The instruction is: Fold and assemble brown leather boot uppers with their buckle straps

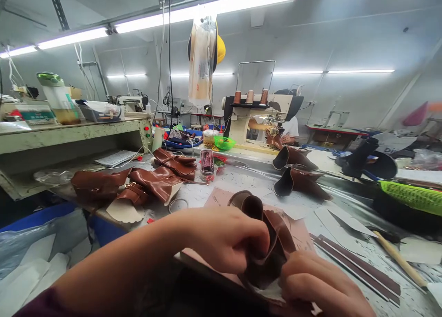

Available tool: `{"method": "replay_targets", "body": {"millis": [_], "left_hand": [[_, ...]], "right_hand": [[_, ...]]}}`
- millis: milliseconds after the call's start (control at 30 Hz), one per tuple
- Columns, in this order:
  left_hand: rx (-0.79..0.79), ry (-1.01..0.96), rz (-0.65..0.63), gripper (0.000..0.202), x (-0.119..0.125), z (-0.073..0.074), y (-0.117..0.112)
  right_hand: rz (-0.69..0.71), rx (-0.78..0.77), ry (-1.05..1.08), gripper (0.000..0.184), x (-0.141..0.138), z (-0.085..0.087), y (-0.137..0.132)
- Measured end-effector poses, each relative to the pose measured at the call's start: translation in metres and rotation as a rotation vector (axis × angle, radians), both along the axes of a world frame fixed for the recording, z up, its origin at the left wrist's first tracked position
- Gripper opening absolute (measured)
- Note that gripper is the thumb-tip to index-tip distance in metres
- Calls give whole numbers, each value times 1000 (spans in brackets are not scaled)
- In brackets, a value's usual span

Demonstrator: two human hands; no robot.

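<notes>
A brown leather shoe upper [265, 229] sits in front of me on a pinkish sheet [221, 198]. My left hand [224, 238] is closed round its left side, thumb pressed against the folded leather. My right hand [311, 282] pinches its lower right edge, fingers curled. The lower part of the piece is hidden between both hands.
More brown uppers [152, 181] are piled at the left, and two [297, 172] lie farther back. A wooden-handled tool [397, 257] and dark strips [355, 268] lie at the right, near a green basket [412, 195]. A sewing machine [262, 116] with another person behind it stands at the back.
</notes>
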State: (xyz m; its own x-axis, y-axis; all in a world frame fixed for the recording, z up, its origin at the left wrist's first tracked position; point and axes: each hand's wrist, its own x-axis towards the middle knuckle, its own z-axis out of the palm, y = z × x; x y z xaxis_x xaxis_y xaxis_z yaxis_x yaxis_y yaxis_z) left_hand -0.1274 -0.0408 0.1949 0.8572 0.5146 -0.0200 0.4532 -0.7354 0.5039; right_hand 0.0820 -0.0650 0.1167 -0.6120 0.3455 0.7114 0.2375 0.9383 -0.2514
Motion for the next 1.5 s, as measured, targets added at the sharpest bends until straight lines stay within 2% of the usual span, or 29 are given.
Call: {"method": "replay_targets", "body": {"millis": [67,133,267,333,400,500,600,700,867,967,1100,1233,1367,1500], "left_hand": [[103,93,-54,18,22,6,10],[164,157,-80,3,40,8,18],[198,150,-48,8,60,8,28],[215,142,-26,9,66,6,29],[208,151,-21,11,69,3,27],[174,171,-47,12,73,0,20],[221,262,-40,14,72,1,13],[246,324,22,16,70,2,10],[115,184,125,24,65,-1,12],[94,189,166,25,64,4,12],[150,193,206,18,65,3,10],[241,146,294,25,67,-10,12],[300,141,327,21,67,-20,15],[314,120,333,20,67,-20,17]], "right_hand": [[-55,30,-117,11,17,11,-4],[-128,80,-131,10,31,18,-6],[-249,148,-89,13,50,21,-6],[-309,102,-102,14,54,21,-5],[-318,-15,-157,12,55,22,-4],[-236,-231,-327,9,55,28,-2],[-200,-323,-422,11,57,32,0],[-216,-282,-370,15,60,32,4],[-183,-262,-315,18,61,31,11],[-192,-269,-250,17,63,32,14],[-287,-289,-278,14,63,30,18],[-353,-276,-303,16,59,27,18],[-359,-275,-297,16,57,27,18],[-346,-290,-286,16,57,26,19]]}}
